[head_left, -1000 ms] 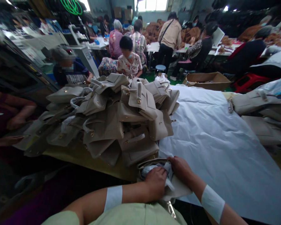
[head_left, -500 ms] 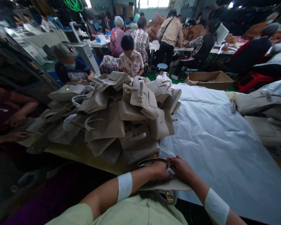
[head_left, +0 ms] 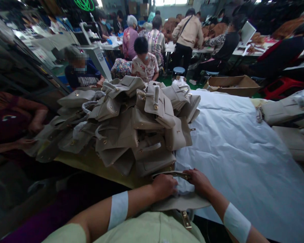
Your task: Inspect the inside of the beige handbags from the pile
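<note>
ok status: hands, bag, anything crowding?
Left hand and right hand both in the open beige handbag, on white stuffing paper. Pile of handbags right behind it, touching. White sheet alongside.

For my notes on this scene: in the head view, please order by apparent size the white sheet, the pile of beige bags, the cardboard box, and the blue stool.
1. white sheet
2. pile of beige bags
3. cardboard box
4. blue stool
Box and stool stand farther away, so they look smaller.
</note>
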